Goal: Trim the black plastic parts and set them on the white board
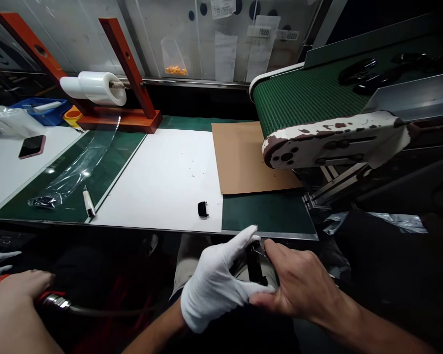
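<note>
In front of my lap, my gloved left hand (pixel 221 278) grips a glossy black plastic part (pixel 255 263) between thumb and fingers. My bare right hand (pixel 299 282) closes on the same part from the other side, its thumb and fingertips at the part's two ends. The hands partly hide the part, so its full shape cannot be made out. A small black plastic piece (pixel 203 209) lies on the white sheet (pixel 162 177) just beyond my hands, near the table's front edge.
A brown cardboard sheet (pixel 243 162) lies under the green conveyor (pixel 302 96), which carries black parts (pixel 358 73). A plastic film roll (pixel 103 88) hangs on an orange stand (pixel 129 64). A white cutter (pixel 89 202) lies left. A co-worker's hand (pixel 25 287) holds a red hose tool.
</note>
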The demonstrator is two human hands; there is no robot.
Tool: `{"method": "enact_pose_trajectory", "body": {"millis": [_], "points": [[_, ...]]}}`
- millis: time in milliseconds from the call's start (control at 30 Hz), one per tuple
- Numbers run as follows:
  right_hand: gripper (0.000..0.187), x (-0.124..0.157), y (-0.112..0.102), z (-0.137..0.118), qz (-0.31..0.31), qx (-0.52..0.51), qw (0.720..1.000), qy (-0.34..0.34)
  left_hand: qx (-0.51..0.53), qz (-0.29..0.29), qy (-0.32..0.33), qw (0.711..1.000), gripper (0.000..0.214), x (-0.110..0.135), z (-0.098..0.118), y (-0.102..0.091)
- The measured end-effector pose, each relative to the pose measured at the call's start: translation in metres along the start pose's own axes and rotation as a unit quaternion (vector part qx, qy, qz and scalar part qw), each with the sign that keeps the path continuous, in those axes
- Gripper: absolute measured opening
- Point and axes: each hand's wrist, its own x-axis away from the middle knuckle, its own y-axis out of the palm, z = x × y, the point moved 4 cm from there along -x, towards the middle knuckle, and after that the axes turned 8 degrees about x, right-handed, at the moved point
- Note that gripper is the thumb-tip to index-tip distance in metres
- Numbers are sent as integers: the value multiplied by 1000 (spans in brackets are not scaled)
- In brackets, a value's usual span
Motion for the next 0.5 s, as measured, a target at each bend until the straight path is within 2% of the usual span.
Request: {"method": "enact_pose_trajectory", "body": {"millis": [267, 500], "points": [[82, -5, 0, 0, 63, 16, 998, -14, -11, 27, -17, 999, 82, 2, -6, 1], [83, -5, 5, -1, 81, 16, 996, -28, 7, 36, -37, 999, 81, 5, -15, 3]]}}
